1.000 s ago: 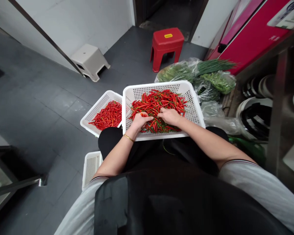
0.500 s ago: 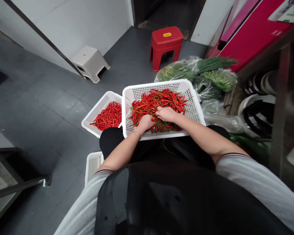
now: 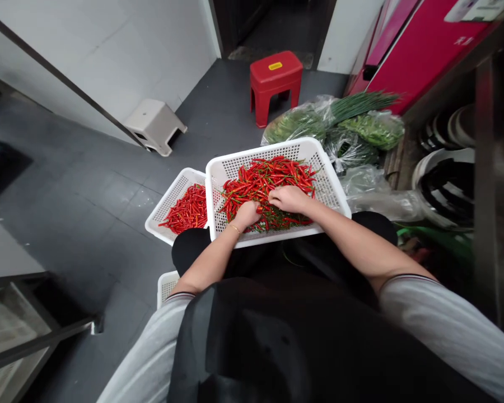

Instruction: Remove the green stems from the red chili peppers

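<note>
A white perforated basket [image 3: 334, 179] rests across my lap, holding a heap of red chilies [image 3: 273, 173] with green stems. My left hand [image 3: 247, 215] is closed over the near left part of the heap, red chilies showing at its fingertips. To its right, my right hand [image 3: 289, 199] is held in a pinch just above the heap; what lies between its fingertips is too small to make out. Green stems gather in front of both hands. Left of my lap, a second white basket [image 3: 157, 215] contains red chilies [image 3: 187, 210] that look mostly stemless.
Another white basket [image 3: 164, 285] is partly hidden by my left arm. Bagged green vegetables [image 3: 361, 131] lie beyond the lap basket. A red stool [image 3: 276, 78] and a white stool [image 3: 155, 123] stand farther off. Shelving with stacked dishes [image 3: 445, 184] lines the right side.
The view has shifted slightly. My hands have drawn a little apart over the heap, the left still closed on chilies and the right still pinched.
</note>
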The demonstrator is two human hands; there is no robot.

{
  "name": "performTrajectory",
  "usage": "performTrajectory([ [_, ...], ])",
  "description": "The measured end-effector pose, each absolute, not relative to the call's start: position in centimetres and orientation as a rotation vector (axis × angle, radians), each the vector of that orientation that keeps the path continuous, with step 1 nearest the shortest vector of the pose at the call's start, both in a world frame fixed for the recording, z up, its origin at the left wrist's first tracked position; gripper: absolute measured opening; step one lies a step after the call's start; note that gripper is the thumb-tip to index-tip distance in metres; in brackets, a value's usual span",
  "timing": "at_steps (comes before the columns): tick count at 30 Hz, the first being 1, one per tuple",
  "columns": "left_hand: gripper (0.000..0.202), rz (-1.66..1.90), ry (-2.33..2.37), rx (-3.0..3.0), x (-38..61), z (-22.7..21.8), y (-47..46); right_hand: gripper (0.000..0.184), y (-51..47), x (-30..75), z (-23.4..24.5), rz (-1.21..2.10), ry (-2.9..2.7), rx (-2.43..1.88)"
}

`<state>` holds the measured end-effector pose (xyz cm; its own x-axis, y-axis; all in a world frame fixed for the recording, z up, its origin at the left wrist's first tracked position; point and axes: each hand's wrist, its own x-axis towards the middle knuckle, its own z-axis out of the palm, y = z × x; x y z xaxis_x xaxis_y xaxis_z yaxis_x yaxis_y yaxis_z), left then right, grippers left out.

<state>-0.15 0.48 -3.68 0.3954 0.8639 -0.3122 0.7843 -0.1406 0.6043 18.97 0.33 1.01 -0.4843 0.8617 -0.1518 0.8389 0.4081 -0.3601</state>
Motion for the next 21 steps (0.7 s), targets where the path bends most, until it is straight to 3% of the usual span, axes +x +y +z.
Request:
performTrajectory([
  [4,0.024,0.456,1.276,1.287,-2.1,-1.9,0.5,0.018,0.2,19.2,1.3,1.045,-2.138,-1.471],
  [10,0.04,0.74,0.976,0.704,-2.1,0.0,-0.4,0.026,-1.6,16.0,-0.2,1.759,-1.586,-1.332],
  [16,0.039,0.801,0.927,0.68,-1.0,-0.1,-1.6,0.033,-2.9,13.9,-0.9,1.758,-1.21,-1.39],
  [21,0.043,0.943,0.952,0.77,-0.8,0.0,-2.2,0.032,-3.7,13.9,-0.8,1.661,-1.424,-1.447],
])
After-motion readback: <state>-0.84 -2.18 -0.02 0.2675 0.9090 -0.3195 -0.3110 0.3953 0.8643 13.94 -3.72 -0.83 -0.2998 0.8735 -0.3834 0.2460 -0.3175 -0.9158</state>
